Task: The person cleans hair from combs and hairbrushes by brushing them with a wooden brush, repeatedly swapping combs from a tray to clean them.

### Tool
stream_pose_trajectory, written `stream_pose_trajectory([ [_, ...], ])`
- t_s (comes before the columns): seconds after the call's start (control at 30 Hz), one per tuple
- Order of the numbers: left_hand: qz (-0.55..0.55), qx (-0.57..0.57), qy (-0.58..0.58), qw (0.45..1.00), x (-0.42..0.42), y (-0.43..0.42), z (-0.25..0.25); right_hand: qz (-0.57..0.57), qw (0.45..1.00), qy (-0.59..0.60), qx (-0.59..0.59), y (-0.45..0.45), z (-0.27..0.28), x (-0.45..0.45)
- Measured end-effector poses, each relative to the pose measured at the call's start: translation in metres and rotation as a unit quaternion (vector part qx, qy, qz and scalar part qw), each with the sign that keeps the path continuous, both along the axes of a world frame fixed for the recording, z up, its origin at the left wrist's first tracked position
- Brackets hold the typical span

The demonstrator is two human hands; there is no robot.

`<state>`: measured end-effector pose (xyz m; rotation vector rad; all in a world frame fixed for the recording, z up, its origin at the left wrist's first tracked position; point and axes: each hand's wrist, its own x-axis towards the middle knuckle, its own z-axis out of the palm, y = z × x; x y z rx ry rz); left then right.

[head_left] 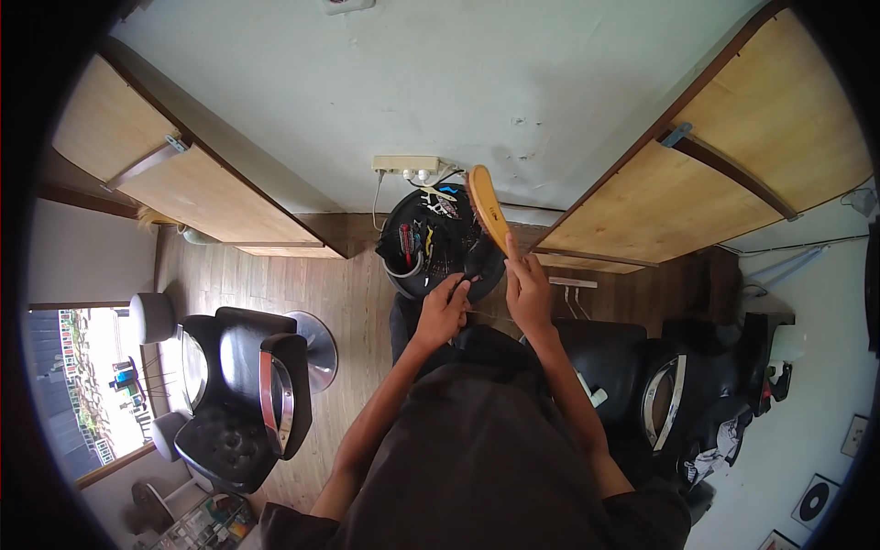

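Observation:
My right hand (529, 295) is closed round the handle of a wooden-backed brush (487, 203), its index finger laid along the back. The brush is raised, tilted up and to the left, with its bristles facing left. Closed fingers of my left hand (445, 313) grip a dark tool (476, 260) above the tray; its kind is hard to make out against the black. Below both hands stands a round black tray (392, 213). On it lie several clips and combs (441, 203), and a cup (403, 269) at its left holds a red-and-black brush (406, 240).
A power strip (406, 164) with cables is on the wall behind the tray. Wooden panels (206, 183) (706, 156) flank it. A black salon chair (243, 394) stands at left; another black chair (596, 357) is close on the right.

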<state>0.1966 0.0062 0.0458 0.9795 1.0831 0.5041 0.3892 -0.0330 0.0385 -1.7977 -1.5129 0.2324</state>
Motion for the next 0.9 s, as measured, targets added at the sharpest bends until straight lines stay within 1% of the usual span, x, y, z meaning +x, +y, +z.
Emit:
stream_pose_trajectory([
  [0.03,0.001,0.0,0.0,1.0,-0.001,0.002,0.002,0.02,1.0,0.013,0.007,-0.006,0.001,-0.002],
  [0.1,0.071,-0.05,-0.041,0.995,-0.001,0.008,0.008,0.04,0.999,0.024,0.013,-0.018,0.0,-0.005],
  [0.13,0.073,-0.05,-0.042,0.995,-0.003,0.012,0.007,0.059,0.998,0.017,0.01,-0.024,-0.001,-0.007],
  [0.17,0.07,-0.034,-0.046,0.996,-0.004,0.016,0.005,0.077,0.997,0.009,0.006,-0.028,0.0,-0.009],
  [0.23,0.067,-0.018,-0.049,0.996,-0.003,0.016,0.002,0.078,0.997,0.023,-0.002,-0.032,-0.002,-0.013],
  [0.3,0.052,0.009,0.003,0.999,0.001,0.014,0.0,0.078,0.996,0.038,-0.007,-0.03,-0.003,-0.017],
  [0.33,0.051,0.01,0.004,0.999,0.001,0.013,-0.001,0.08,0.996,0.039,0.002,-0.027,-0.003,-0.018],
  [0.4,0.006,0.072,0.055,0.996,0.003,0.011,-0.004,0.081,0.996,0.04,0.011,-0.022,0.0,-0.019],
  [0.5,0.016,0.076,0.054,0.995,0.006,0.006,-0.006,0.088,0.995,0.045,0.015,-0.014,0.006,-0.017],
  [0.63,0.004,0.079,0.05,0.996,0.005,0.003,-0.003,0.066,0.997,0.034,0.015,-0.005,0.002,-0.01],
  [0.7,-0.018,0.068,0.039,0.997,0.003,0.001,-0.003,0.057,0.997,0.037,0.022,0.0,-0.001,-0.005],
  [0.77,-0.012,0.059,0.027,0.998,0.001,0.0,-0.001,0.042,0.999,-0.002,0.001,0.002,-0.002,0.002],
  [0.9,-0.006,0.037,0.015,0.999,0.0,-0.004,0.004,0.03,0.999,0.001,0.01,0.007,-0.004,0.011],
])
